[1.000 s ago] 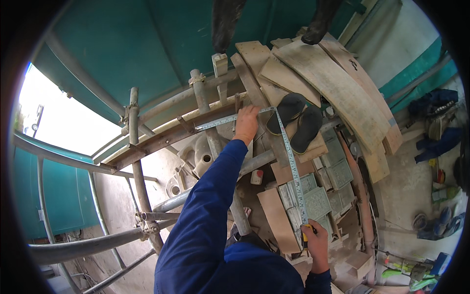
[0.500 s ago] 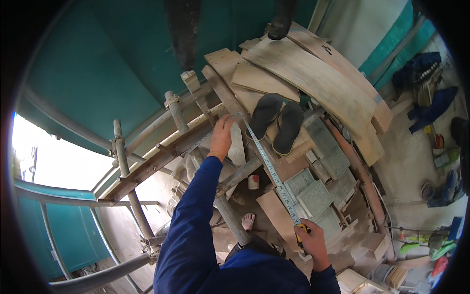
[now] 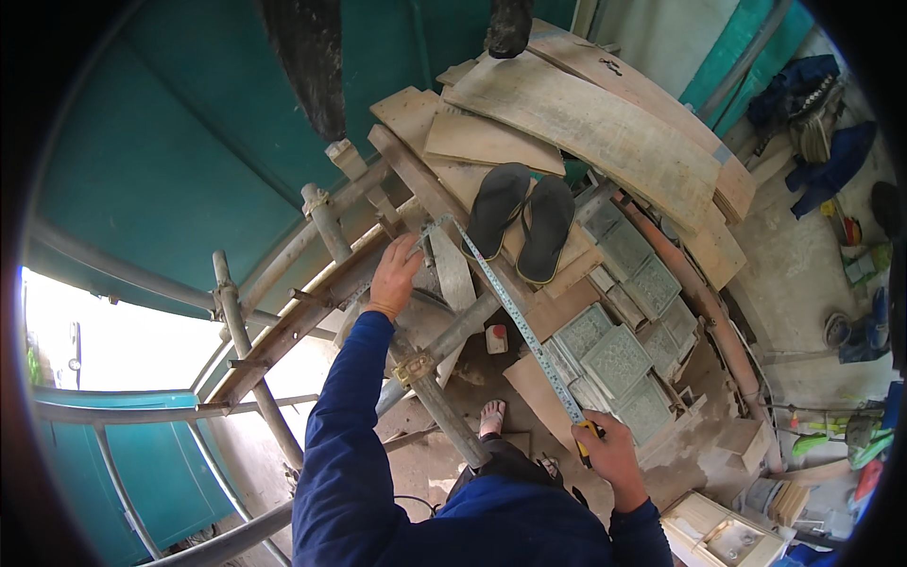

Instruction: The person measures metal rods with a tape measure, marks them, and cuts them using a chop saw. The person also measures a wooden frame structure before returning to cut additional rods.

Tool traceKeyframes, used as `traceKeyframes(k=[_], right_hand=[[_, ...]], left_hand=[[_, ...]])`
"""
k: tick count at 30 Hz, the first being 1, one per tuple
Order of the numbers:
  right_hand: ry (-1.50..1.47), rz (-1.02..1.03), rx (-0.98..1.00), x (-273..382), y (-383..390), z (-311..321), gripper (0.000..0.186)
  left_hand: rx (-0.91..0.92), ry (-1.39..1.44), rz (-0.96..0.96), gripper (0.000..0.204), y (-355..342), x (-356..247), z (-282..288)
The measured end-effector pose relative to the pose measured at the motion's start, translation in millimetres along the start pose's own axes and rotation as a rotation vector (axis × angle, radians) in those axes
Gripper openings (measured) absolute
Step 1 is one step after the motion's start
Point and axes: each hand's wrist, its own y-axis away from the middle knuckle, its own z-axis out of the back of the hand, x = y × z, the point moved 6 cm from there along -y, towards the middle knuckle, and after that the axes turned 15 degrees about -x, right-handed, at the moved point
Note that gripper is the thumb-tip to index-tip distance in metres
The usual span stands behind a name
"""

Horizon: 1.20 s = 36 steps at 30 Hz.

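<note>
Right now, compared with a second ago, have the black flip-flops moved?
No: against the wooden beam beside them, the black flip-flops lie in the same place.

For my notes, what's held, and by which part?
The right hand holds the tape measure by its case; whether the left hand grips its blade cannot be told.

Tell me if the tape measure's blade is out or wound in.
Out: a long pale blade stretches from the yellow-and-black case in the right hand toward the left hand.
</note>
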Motion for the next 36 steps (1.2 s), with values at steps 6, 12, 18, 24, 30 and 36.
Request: traceKeyframes(k=[6,12,18,24,30,36], right_hand=[[-0.021,-0.05,0.02,-6,0,-3,0.045],[0.019,-0.071,0.027,-9,-2,-6,0.047],[0.016,-0.056,0.038,-11,-2,-3,0.048],[-0.018,-0.04,0.019,-12,0,-3,0.048],[0.01,0.005,0.019,-15,2,0,0.047],[0.017,0.01,0.009,-19,5,-1,0.044]], left_hand=[[0.055,0.275,0.902,0.023,46,-6,-6],[-0.824,1.273,1.998,0.043,110,14,-27],[-1.045,1.422,2.011,0.041,111,33,-39],[-1.053,1.279,2.003,0.039,107,35,-51],[-1.076,1.083,2.03,0.04,113,36,-54],[-1.157,1.101,1.995,0.034,114,41,-49]])
